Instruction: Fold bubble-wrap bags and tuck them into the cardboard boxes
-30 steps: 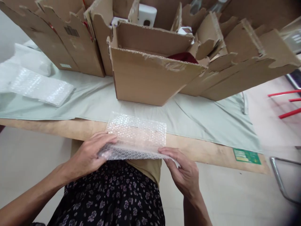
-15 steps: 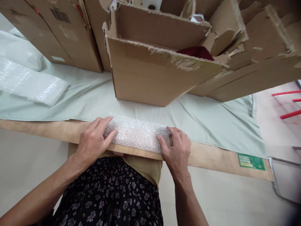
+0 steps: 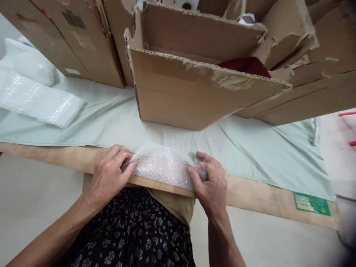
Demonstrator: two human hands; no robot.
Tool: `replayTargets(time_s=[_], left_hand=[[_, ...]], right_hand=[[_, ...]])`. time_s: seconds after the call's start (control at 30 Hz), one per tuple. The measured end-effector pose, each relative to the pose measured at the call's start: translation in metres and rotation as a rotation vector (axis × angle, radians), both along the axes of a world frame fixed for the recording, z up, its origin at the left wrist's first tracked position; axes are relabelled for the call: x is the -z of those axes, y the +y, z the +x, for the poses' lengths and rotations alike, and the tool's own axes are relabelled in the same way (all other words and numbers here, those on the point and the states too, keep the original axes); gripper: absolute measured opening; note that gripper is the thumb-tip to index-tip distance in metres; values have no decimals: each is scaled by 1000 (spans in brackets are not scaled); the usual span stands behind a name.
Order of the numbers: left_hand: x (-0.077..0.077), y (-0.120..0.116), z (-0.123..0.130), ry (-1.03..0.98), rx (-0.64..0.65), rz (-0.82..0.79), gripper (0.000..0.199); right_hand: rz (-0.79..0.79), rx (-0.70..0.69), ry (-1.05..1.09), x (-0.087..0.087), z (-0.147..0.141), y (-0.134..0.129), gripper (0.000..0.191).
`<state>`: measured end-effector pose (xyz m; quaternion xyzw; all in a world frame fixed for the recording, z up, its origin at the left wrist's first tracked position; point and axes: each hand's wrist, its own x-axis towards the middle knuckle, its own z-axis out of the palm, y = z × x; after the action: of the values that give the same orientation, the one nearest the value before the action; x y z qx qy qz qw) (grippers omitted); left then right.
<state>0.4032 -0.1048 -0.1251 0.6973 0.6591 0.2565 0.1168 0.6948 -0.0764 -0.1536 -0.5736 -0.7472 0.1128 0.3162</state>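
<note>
A clear sheet of bubble wrap [image 3: 164, 167] lies at the front edge of the table, its far edge bulging upward between my hands. My left hand [image 3: 112, 168] pinches its left end between thumb and fingers. At the right end, my right hand [image 3: 208, 178] grips the wrap with the thumb on the near side; the index finger sticks out. Whether anything lies under or inside the wrap cannot be made out.
An open cardboard box [image 3: 178, 92] with dark red cloth [image 3: 246, 66] stands just beyond the wrap. More cardboard boxes [image 3: 83, 44] stand at the back left and right. Other bubble wrap [image 3: 41, 100] lies at left on the pale green cloth [image 3: 111, 115]. A green label [image 3: 313, 204] is on the wooden edge.
Both hands have closed on the ends of the bubble wrap, and its far edge has risen into a bulge. The view has shifted slightly.
</note>
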Motion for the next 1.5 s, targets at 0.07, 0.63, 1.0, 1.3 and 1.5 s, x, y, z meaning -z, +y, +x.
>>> replayTargets(time_s=[0.07, 0.63, 1.0, 1.3, 1.5], left_hand=[[-1, -5, -1, -75, -26, 10, 18], [-9, 93, 42, 250, 455, 401, 13], [-4, 1, 44, -239, 635, 73, 35], [10, -34, 24, -557, 493, -229, 83], [14, -34, 50, -452, 199, -63, 53]], right_hand=[[-52, 18, 145, -6, 3, -11, 13], [-194, 174, 378, 39, -43, -150, 58], [-557, -316, 688, 1, -16, -111, 27], [-848, -271, 1517, -7, -36, -92, 54], [-679, -201, 1272, -12, -44, -92, 71]])
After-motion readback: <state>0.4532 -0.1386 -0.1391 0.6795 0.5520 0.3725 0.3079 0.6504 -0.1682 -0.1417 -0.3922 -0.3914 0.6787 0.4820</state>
